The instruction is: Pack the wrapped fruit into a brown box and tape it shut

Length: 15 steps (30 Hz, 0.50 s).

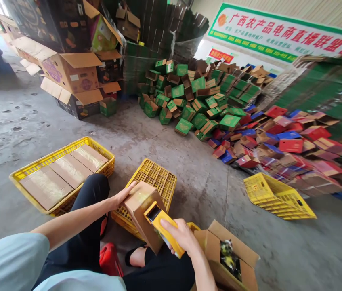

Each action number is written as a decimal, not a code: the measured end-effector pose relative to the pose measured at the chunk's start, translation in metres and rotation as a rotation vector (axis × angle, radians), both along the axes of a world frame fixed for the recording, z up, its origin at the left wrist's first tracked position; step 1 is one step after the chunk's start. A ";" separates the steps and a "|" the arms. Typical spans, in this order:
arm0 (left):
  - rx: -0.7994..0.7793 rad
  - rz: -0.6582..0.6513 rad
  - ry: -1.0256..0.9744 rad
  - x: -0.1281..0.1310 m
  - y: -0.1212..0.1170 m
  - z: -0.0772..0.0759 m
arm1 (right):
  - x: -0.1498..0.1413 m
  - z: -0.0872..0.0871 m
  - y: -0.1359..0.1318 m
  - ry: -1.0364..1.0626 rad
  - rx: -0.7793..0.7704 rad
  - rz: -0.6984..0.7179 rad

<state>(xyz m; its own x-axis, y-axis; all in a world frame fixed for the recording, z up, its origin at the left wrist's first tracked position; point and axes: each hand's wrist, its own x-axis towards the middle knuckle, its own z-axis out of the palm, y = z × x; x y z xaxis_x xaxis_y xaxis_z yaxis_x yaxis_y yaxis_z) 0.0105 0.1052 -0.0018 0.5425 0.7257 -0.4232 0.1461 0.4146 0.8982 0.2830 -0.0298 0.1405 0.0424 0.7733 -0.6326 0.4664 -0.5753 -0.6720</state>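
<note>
Against the left upper edge of a brown cardboard box (pixel 142 212) lies my left hand (pixel 124 196), gripping it. The box is tilted in front of my knees, over an upturned yellow plastic crate (pixel 158 173). My right hand (pixel 179 234) is wrapped round a yellow hand-held tool (pixel 165 228) with a dark opening at its front end. The tool's front is at the box's right side; whether it touches cannot be told. Its exact kind is unclear. Beside my right forearm stands an open cardboard box (pixel 216 250) with dark, shiny-wrapped items inside.
A yellow crate (pixel 110 157) at left holds three taped cardboard boxes (pixel 70 171). Another yellow crate (pixel 275 198) lies tilted at right. Heaps of green boxes (pixel 184 126) and red and blue boxes (pixel 292 145) cover the floor behind. Stacked cartons (pixel 70 74) stand back left.
</note>
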 end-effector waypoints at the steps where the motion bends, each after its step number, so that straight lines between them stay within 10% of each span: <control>1: -0.094 0.024 -0.020 0.003 -0.005 -0.008 | -0.001 -0.001 0.000 0.003 -0.002 0.001; 6: -0.355 0.154 -0.014 0.004 -0.011 -0.031 | -0.014 -0.031 0.005 0.015 -0.069 -0.038; 15: 0.262 0.101 0.249 -0.032 0.028 -0.022 | -0.048 -0.085 0.053 -0.025 -0.142 0.008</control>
